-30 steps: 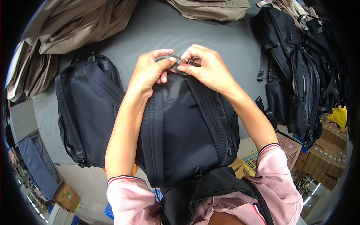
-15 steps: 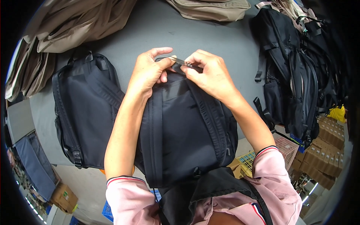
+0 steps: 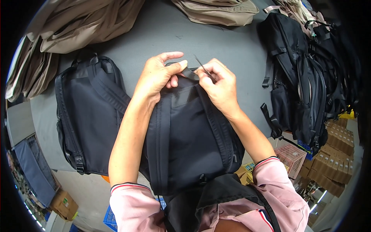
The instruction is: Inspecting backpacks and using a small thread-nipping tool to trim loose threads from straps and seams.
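A black backpack (image 3: 189, 135) lies in front of me with its shoulder straps facing up. My left hand (image 3: 159, 75) pinches the short fabric handle loop (image 3: 189, 73) at its top edge between thumb and finger, the index finger stretched out. Closed around a thin, pointed metal tool (image 3: 204, 69), my right hand (image 3: 221, 83) is beside the other end of the loop. The tool's tip points up and away from the fabric; its grip end is hidden in my fingers.
Another black backpack (image 3: 94, 120) lies to the left on the grey table (image 3: 154, 34). Beige bags (image 3: 89, 27) are heaped at the far left, others (image 3: 220, 11) at the far edge. Black backpacks (image 3: 297, 77) are piled at right. Cartons (image 3: 332, 154) and a pink crate (image 3: 290, 156) stand below.
The tool in my right hand has swung from lying across the handle loop to pointing upward, clear of it. My right hand has shifted slightly right and down; the left still pinches the loop.
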The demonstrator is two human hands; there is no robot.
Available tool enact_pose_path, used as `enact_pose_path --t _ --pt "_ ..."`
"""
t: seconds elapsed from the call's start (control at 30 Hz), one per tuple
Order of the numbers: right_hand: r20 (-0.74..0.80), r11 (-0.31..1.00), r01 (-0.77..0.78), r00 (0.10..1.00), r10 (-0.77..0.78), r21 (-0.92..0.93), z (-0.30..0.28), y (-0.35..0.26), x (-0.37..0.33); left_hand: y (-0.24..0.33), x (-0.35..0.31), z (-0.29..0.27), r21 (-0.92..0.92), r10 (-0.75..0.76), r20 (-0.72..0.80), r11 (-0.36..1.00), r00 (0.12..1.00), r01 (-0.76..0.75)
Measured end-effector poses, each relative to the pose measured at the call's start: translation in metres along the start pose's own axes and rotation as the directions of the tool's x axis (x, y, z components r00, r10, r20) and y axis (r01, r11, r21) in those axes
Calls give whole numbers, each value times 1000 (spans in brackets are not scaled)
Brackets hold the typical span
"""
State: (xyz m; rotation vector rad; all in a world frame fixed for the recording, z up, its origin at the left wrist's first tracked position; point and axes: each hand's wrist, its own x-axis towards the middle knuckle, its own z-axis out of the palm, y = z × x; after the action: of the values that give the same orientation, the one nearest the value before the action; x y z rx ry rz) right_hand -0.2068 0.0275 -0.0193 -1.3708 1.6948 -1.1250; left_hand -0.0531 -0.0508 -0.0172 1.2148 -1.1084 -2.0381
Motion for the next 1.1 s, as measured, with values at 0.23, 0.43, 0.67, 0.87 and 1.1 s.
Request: enact_pose_path --t 0.23,0.43,0.67,0.87,1.1 --pt "101 972 236 966 -236 16 -38 -6 4 -3 1 -4 -28 -36 -20 999 999 35" --pt "457 860 370 869 -187 -351 -65 -23 31 -2 0 -1 15 -3 -8 1000 1000 3" --pt "593 781 481 785 -181 -399 -70 -41 43 1 0 4 27 -49 -18 998 999 49" --pt "613 740 519 768 -185 -428 -66 -50 47 4 -2 11 66 -47 -42 997 998 50" --pt "628 643 583 752 -198 -496 -63 -54 41 2 -1 7 36 -80 -7 996 997 80"
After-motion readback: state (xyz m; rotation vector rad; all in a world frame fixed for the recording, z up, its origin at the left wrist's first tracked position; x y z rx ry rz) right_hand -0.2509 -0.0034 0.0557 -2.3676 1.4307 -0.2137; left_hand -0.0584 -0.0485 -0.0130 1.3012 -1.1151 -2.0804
